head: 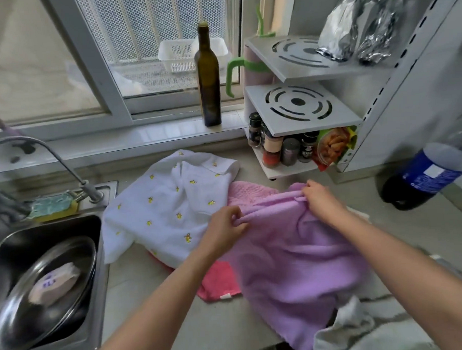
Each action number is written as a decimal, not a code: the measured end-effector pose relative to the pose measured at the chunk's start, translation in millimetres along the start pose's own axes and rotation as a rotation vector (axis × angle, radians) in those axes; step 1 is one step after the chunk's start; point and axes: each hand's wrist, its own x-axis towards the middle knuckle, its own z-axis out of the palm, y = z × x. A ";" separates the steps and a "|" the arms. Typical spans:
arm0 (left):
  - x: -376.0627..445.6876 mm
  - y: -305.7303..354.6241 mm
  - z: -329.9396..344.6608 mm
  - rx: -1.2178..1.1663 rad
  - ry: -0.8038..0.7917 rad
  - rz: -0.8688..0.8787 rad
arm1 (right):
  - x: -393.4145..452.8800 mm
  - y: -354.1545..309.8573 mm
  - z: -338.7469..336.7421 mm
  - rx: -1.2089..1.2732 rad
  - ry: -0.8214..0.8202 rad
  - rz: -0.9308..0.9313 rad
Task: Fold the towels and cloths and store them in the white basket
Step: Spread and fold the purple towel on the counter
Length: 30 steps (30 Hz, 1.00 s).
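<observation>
A pale stone tabletop [226, 331] runs under a sliding window [92, 61], with a steel sink [43, 262] let into its left end and a grey shelf rack [314, 113] standing at its back right corner. A dark glass bottle [207, 78] stands on the window sill. A cola bottle [423, 177] lies near the right edge, blurred.

The purple towel [294, 264] lies at the middle of the tabletop and hangs over the front edge, its lower part cut off by the frame. The left hand [224, 230] pinches its upper left edge, fingers curled round a bunched fold; the right hand [321, 197] grips the upper right edge likewise. A white cloth with yellow bananas [167, 204] lies crumpled just left of it, toward the sink. A pink towel [252, 192] shows behind the purple one, mostly hidden. A red cloth [218, 284] peeks out beneath both. A grey cloth [364, 333] sits at the front right corner, partly out of view.

A white basket [177, 55] stands outside, behind the window mesh; what it holds is hard to tell. In the sink lie steel pans [52, 293] holding what may be a wrapped package [54, 283]. A sponge [54, 206] rests on the sink rim by the tap [46, 156]. Spice jars [284, 146] crowd the rack's bottom shelf; foil bags [358, 26] sit on top.
</observation>
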 end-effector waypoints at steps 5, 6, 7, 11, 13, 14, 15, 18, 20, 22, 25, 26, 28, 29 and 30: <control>-7.6 26.6 -0.6 0.207 -0.142 0.113 | -34.3 37.1 -33.0 -0.167 0.116 0.062; -7.2 30.9 -0.8 0.255 -0.174 0.125 | -43.1 43.5 -37.7 -0.193 0.115 0.047; -6.8 35.1 -0.9 0.316 -0.217 0.140 | -51.8 49.5 -41.9 -0.199 0.135 0.044; -0.6 54.8 0.4 0.498 -0.349 0.229 | -87.3 65.1 -59.5 -0.149 0.158 0.107; 3.1 70.4 0.6 0.480 -0.346 0.280 | -108.9 69.2 -69.9 -0.117 0.204 0.153; 5.0 78.8 -0.2 0.453 -0.317 0.304 | -120.2 70.9 -76.1 -0.098 0.235 0.184; 6.2 87.8 -2.0 0.401 -0.266 0.325 | -129.9 72.8 -82.6 -0.091 0.266 0.214; 10.2 114.7 -9.1 0.235 -0.086 0.383 | -155.3 72.9 -103.5 -0.046 0.405 0.319; 14.6 133.1 -13.5 0.224 0.005 0.434 | -170.8 66.9 -119.3 -0.070 0.516 0.339; 20.9 151.5 -16.8 0.201 0.061 0.482 | -185.9 56.8 -137.4 -0.198 0.599 0.357; 30.9 177.2 -23.9 0.166 0.123 0.537 | -202.2 46.0 -165.9 -0.335 0.776 0.361; 34.2 185.0 -28.1 0.161 0.154 0.547 | -203.4 46.5 -173.7 -0.351 0.824 0.337; 43.7 196.5 -37.2 0.157 0.195 0.558 | -202.4 50.1 -184.4 -0.353 0.830 0.272; 48.5 199.9 -40.7 0.158 0.199 0.554 | -201.4 50.8 -187.6 -0.324 0.807 0.251; 53.3 200.9 -42.8 0.148 0.186 0.546 | -201.0 49.9 -188.7 -0.273 0.777 0.234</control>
